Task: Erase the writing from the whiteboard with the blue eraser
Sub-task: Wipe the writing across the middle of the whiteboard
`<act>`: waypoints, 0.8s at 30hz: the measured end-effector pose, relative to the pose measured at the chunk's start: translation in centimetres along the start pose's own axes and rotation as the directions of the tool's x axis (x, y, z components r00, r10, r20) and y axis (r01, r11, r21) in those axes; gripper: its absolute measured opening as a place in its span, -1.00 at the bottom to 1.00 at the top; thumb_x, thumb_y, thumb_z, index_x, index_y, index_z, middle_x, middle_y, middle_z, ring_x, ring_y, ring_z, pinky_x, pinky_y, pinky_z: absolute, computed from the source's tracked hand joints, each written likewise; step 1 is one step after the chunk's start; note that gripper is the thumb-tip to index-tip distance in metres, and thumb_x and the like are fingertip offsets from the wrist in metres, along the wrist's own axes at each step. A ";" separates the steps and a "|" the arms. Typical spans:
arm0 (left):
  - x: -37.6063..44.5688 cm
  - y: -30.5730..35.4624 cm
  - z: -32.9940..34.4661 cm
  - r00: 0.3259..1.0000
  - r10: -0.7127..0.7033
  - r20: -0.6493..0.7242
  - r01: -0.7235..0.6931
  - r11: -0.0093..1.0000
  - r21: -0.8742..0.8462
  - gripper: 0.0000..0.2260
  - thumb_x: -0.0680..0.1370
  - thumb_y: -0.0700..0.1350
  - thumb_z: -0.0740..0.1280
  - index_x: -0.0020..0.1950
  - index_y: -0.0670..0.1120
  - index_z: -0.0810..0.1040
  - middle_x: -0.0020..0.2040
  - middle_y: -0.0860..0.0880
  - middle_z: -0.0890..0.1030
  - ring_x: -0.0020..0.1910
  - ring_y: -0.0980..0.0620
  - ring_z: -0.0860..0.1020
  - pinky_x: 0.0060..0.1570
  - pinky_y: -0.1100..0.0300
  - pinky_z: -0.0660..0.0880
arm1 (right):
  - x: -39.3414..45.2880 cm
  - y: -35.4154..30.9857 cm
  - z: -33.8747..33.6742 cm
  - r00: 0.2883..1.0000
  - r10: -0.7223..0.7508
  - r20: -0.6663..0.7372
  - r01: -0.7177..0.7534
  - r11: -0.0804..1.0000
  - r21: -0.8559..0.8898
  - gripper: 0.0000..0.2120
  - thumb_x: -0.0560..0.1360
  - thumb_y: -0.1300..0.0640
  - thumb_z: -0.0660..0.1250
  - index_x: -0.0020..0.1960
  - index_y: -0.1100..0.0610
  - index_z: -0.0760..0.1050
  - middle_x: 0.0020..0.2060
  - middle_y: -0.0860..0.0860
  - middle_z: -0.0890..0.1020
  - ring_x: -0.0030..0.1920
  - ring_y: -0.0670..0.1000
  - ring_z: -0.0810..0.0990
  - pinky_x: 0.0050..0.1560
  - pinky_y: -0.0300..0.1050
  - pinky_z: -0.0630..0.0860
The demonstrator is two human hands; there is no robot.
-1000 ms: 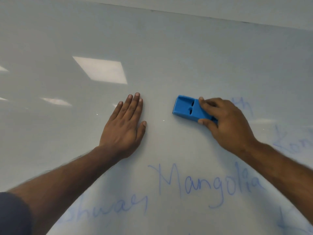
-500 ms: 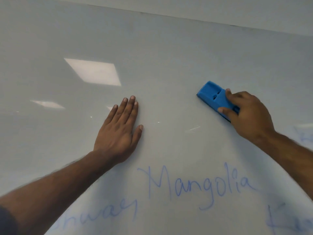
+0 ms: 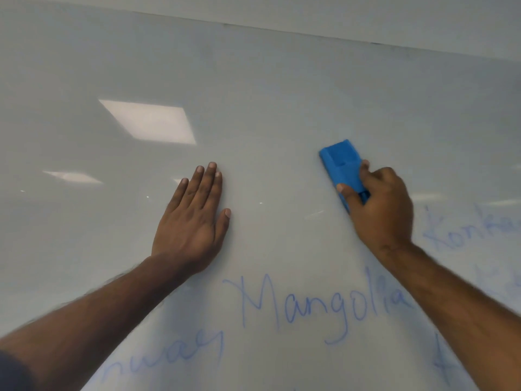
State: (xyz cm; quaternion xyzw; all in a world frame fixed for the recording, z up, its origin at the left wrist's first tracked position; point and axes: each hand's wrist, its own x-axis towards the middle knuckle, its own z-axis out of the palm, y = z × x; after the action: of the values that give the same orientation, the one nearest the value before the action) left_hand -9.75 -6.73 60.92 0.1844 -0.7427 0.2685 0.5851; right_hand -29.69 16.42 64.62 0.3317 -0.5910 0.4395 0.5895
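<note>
**Mid-wipe on the whiteboard, lots of blue ink left**

I'm watching the blue eraser (image 3: 342, 170) sitting flat against the whiteboard (image 3: 282, 88), up and right of centre, on a patch that's looking clean. The right hand (image 3: 380, 210) is the grip here: fingers and thumb are curling round the eraser's near end, pinching it from both sides. The left hand (image 3: 194, 218) is lying spread flat on the board, fingers straight, holding nothing, probably just bracing.

I'm reading this as partway through. "Mangolia" (image 3: 318, 303) is sitting untouched below both hands, with fainter words lower left and off to the right. Next move is probably dragging the eraser down across that word, pressing evenly.

The eraser is looking like a chunky moulded plastic block with a recessed top. The board is glossy and is reflecting ceiling lights (image 3: 149, 122).
</note>
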 end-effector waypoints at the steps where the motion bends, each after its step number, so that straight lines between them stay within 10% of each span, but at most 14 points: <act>1: 0.0 0.0 0.0 1.000 0.001 0.004 -0.001 1.000 -0.004 -0.40 0.65 0.14 -0.16 0.64 -0.11 -0.11 0.64 -0.01 -0.14 0.63 0.04 -0.16 0.60 0.06 -0.15 | -0.7 -1.1 0.1 0.998 -0.059 0.027 0.059 0.998 0.013 -0.48 0.49 -0.03 0.37 0.37 0.20 0.43 -0.06 0.21 0.51 -0.05 0.24 0.49 -0.11 0.09 0.47; 8: -1.6 -1.6 -0.5 0.996 0.078 0.049 -0.078 0.997 0.009 -0.41 0.67 0.13 -0.13 0.64 -0.12 -0.07 0.65 -0.02 -0.10 0.63 0.04 -0.12 0.60 0.08 -0.13 | -8.3 -3.2 -0.3 0.893 -0.394 0.219 0.373 0.918 0.131 -0.48 0.48 -0.03 0.37 0.38 0.13 0.44 0.00 0.05 0.58 -0.12 0.11 0.51 -0.12 -0.03 0.45; 24: -6.7 -3.0 -0.4 0.998 0.052 0.035 -0.052 0.999 0.002 -0.44 0.68 0.05 -0.04 0.64 -0.15 0.00 0.65 -0.04 -0.03 0.64 0.01 -0.05 0.60 0.05 -0.08 | -9.8 -8.6 0.2 0.843 -0.448 0.297 0.375 0.886 0.274 -0.46 0.38 0.06 0.49 0.34 0.11 0.49 0.10 0.02 0.60 0.07 0.12 0.54 0.10 0.06 0.45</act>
State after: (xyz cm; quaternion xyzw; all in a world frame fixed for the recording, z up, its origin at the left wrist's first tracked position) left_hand -6.08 -9.10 55.08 0.1706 -0.7571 0.2815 0.5644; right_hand -21.16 11.61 56.04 0.5833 -0.5528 0.2939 0.5175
